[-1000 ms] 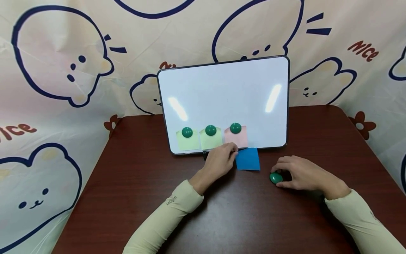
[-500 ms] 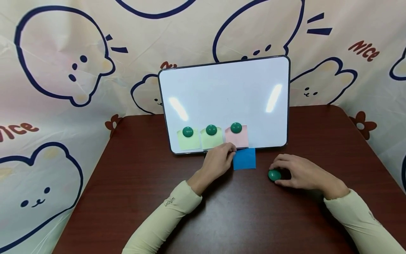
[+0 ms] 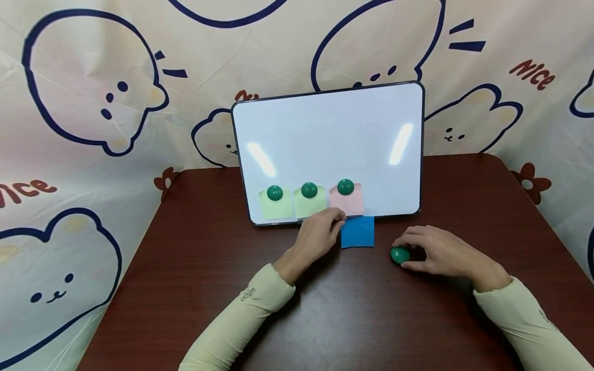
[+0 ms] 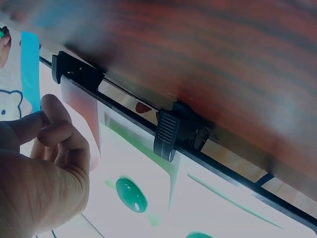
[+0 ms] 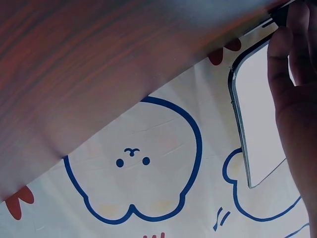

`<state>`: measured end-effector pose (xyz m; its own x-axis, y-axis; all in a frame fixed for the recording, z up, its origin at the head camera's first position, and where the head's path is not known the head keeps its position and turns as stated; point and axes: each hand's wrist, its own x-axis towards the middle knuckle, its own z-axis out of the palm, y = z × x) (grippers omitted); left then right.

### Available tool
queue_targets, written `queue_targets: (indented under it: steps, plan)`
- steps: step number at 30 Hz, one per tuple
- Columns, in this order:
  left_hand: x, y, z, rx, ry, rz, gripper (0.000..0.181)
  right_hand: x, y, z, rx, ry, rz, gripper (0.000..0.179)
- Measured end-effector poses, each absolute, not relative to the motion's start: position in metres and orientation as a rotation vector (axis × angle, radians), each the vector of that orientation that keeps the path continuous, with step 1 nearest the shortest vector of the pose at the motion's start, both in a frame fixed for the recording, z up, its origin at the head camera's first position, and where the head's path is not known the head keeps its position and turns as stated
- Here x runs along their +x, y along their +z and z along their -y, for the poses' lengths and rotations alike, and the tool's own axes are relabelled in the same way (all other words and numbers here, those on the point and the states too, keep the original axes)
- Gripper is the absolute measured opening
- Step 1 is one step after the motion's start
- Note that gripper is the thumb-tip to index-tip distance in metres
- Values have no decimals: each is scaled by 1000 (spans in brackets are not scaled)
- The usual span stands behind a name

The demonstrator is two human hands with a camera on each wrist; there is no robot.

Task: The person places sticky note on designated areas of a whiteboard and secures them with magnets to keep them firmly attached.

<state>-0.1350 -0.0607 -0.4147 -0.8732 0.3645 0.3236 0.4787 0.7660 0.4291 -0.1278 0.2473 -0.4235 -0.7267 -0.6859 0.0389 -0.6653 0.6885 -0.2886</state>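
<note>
My left hand (image 3: 319, 234) pinches the upper left corner of a blue sticky note (image 3: 358, 233) just below the whiteboard (image 3: 334, 139). In the left wrist view, thumb and fingertips meet on the end of that blue note (image 4: 30, 72). To the right, a round green magnet (image 3: 399, 255) is gripped between thumb and fingers of my right hand (image 3: 438, 252), low over the table. Along the board's bottom edge, two pale green notes (image 3: 278, 208) and a pink note (image 3: 351, 202) hang under green magnets (image 3: 275, 193). The right wrist view does not show the held magnet.
The whiteboard leans back on black clips (image 4: 173, 130) at its lower edge, seen in the left wrist view. Beneath lies a dark brown wooden table (image 3: 325, 319). A cream cloth (image 3: 209, 62) with blue bear outlines hangs behind and at the sides.
The blue note has shifted slightly left with my left hand. My right hand has brought the green magnet a little left and toward the board. The notes on the board stay put.
</note>
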Motion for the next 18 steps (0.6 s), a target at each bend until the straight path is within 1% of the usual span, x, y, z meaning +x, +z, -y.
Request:
queue_targets:
  steps: [18]
  plan:
    - [-137, -415, 59, -691, -764, 2713, 11, -127, -422, -247, -1091, -454, -2838, 37]
